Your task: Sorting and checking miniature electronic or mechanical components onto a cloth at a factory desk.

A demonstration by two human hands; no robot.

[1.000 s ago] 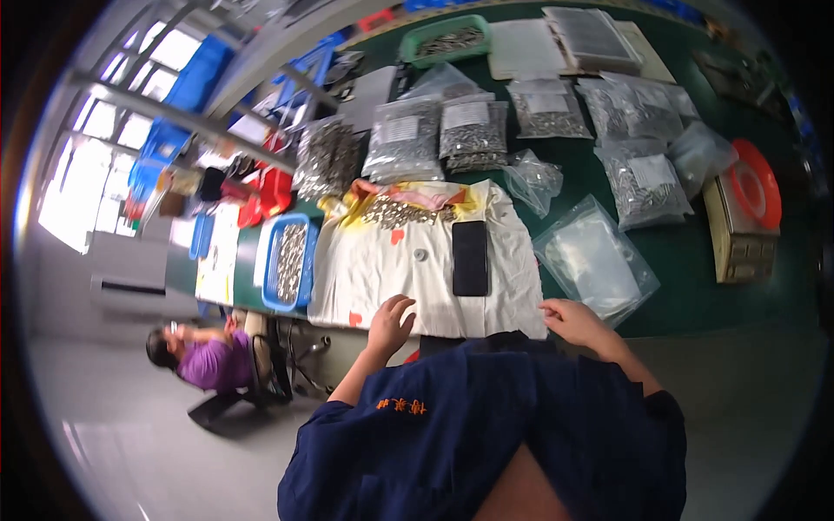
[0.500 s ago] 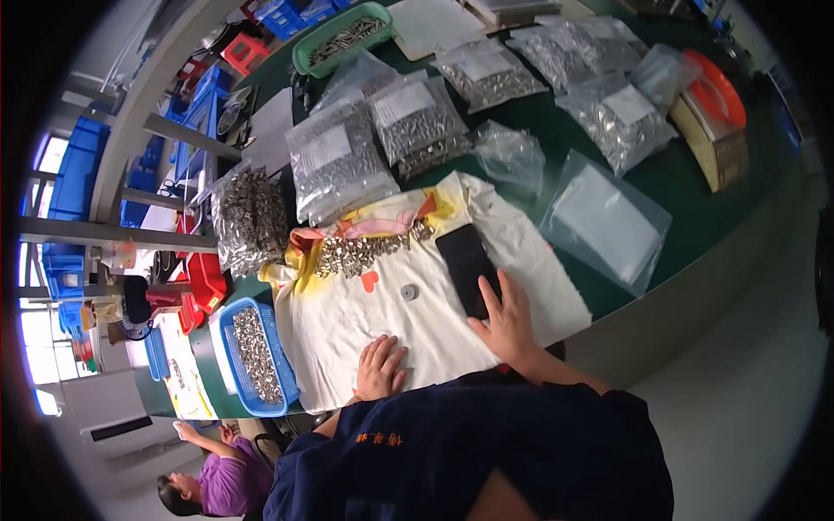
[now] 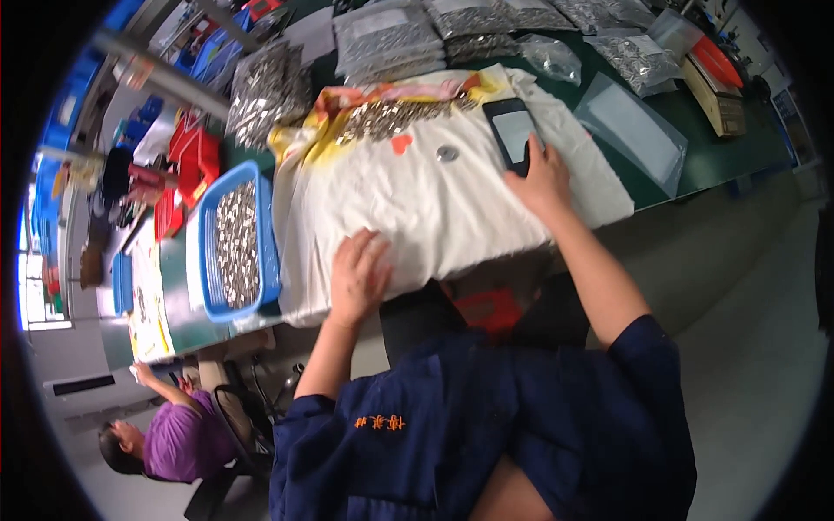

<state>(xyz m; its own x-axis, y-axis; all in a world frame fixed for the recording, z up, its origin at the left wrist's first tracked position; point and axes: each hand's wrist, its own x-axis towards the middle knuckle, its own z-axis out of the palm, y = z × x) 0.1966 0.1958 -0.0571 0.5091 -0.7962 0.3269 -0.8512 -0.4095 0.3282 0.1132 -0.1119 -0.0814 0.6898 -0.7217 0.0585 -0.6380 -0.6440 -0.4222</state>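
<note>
A white shirt-like cloth point(image 3: 434, 208) with yellow and pink printing lies spread over the green table. My left hand point(image 3: 358, 276) rests at the cloth's near left part, fingers outstretched and holding nothing. On the right side of the cloth lies a dark phone point(image 3: 514, 130) with a pale lit screen. My right hand point(image 3: 542, 181) touches the phone's near right part, its thumb and fingers apart rather than wrapped round it. Left of the phone sits a small round grey disc point(image 3: 446, 154). Along the far side of the cloth is a heap of small shiny metal parts point(image 3: 391, 119).
A blue basket point(image 3: 268, 234) of metal parts stands left of the cloth. Clear bags of parts point(image 3: 387, 39) line the back. Flat plastic bags point(image 3: 632, 130) and a scale-like box with a red dish point(image 3: 714, 91) are at right. A person in purple point(image 3: 187, 438) sits at lower left.
The view has shifted, so the table sits higher and more of my arms shows. The phone's screen has gone from dark to lit. My right hand remains at the phone.
</note>
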